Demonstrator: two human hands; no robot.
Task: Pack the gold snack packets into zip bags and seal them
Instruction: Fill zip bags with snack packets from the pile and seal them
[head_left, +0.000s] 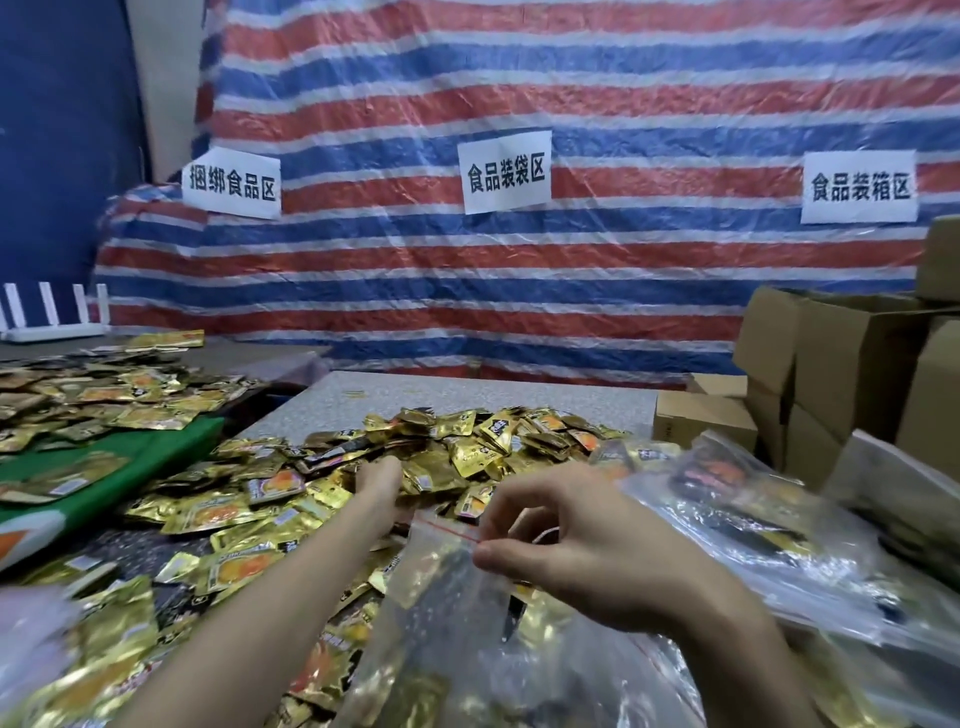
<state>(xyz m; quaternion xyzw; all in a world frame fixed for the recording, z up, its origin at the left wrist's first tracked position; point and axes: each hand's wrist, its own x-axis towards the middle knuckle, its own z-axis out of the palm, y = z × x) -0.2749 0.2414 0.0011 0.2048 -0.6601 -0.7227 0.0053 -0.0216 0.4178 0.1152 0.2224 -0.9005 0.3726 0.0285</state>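
A striped tarp (519, 280) hangs behind the desk's (467, 389) far edge. Cardboard boxes (831, 364) stand stacked beyond its right edge. Gold packets (457, 457) lie heaped across the desk's middle and spread to its near left corner. Filled bags (737, 509) lie piled along the right edge. At the middle of the near edge a clear zip bag (431, 603) stands up, gold showing through it. The right hand (561, 545) pinches its top between thumb and fingers, beside the red strip. The left hand (382, 483) reaches into the heap; its fingertips are buried among packets, so its grip cannot be told. Three paper signs (506, 171) are stuck on the tarp.
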